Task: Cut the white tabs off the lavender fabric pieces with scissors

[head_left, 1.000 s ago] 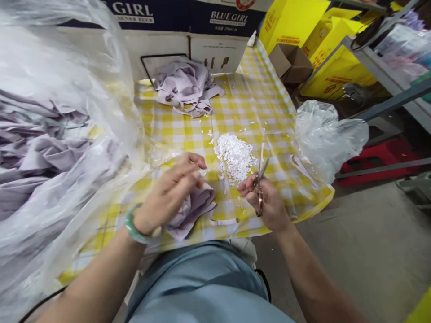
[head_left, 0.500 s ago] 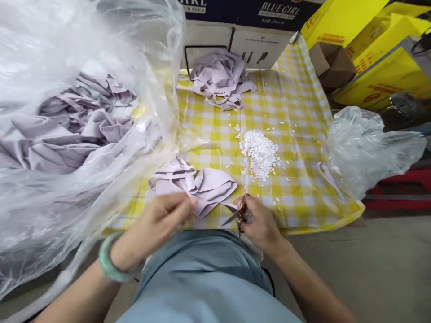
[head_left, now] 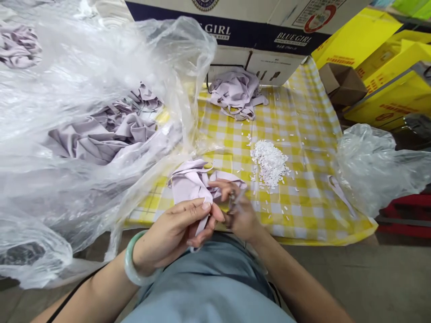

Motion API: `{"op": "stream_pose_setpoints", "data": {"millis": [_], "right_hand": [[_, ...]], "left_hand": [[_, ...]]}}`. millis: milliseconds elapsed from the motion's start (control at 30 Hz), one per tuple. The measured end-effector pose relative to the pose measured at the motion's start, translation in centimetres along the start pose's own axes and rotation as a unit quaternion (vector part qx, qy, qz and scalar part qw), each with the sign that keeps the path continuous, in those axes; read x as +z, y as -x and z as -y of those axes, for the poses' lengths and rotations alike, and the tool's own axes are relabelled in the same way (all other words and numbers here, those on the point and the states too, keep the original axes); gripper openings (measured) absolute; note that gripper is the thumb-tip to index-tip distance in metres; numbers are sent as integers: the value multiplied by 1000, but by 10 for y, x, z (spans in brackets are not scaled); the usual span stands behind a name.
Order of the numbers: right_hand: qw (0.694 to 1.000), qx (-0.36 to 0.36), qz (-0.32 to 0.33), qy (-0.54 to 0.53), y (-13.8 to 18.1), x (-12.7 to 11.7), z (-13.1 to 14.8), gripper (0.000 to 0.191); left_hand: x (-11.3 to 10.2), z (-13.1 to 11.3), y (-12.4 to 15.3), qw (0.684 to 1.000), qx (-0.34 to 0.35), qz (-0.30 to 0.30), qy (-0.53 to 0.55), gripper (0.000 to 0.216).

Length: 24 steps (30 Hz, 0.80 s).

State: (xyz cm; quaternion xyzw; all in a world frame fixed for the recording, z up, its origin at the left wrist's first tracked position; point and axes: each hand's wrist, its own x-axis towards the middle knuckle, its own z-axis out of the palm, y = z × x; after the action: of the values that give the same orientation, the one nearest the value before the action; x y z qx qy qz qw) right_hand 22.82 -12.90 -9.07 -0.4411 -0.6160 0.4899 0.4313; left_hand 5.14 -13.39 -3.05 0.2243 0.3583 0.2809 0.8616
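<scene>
A pale lilac strap [head_left: 202, 225] runs through my left hand [head_left: 183, 224], pinched between thumb and fingers. It belongs to a crumpled lilac fabric piece [head_left: 188, 179] lying on the table just beyond. My right hand [head_left: 244, 217] is blurred by motion beside the left one, with small scissors [head_left: 233, 202] in its grip and the index finger stretched toward the fabric. How far the scissor blades are apart cannot be made out. A pile of tiny white snippets [head_left: 270, 162] lies to the right of the fabric.
A yellow checked cloth [head_left: 303, 211] covers the table. At the back, a lilac fabric heap [head_left: 235, 89] rests against a beer carton [head_left: 249, 58]. A big clear plastic bag [head_left: 141, 179] with more fabric fills the left. Another plastic bag [head_left: 380, 166] hangs at the right edge.
My left hand has taken hold of the strap near the front edge. My right hand has moved left with the scissors, close to the left hand. The view has shifted a little.
</scene>
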Motion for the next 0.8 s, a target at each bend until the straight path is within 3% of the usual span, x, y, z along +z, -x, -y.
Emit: {"op": "stream_pose_setpoints", "data": {"millis": [67,133,233,300,500,567,700,733,800], "right_hand": [[997,14,35,-67,-20,8,1,25],[989,55,37,-129,-36,11,6,23],[983,80,35,-159,-57,5,18,22],[985,72,52,-145,-68,0,26,21],[987,42,44,-149,-86,-2,32,20],[985,61,38,-156,-84,1,28,22],[979,125,-3,-161,-68,15,15,31],[977,135,-22,-163,-62,19,11,33],[976,133,-58,-165,-50,25,3,36]], "left_hand": [[-5,-6,3,1000,-16,-8,-10,34],[-14,-11,4,998,6,-61,-34,29],[-29,-13,4,970,111,-182,-115,21],[-37,-13,4,946,159,-217,-181,19],[-38,-15,12,930,163,-126,-303,27],[-33,-19,11,910,209,-111,-341,28],[-17,-27,-5,828,374,-122,-398,25],[-13,-28,-12,823,399,-120,-386,25],[-7,-29,-25,850,403,-105,-322,26]]}}
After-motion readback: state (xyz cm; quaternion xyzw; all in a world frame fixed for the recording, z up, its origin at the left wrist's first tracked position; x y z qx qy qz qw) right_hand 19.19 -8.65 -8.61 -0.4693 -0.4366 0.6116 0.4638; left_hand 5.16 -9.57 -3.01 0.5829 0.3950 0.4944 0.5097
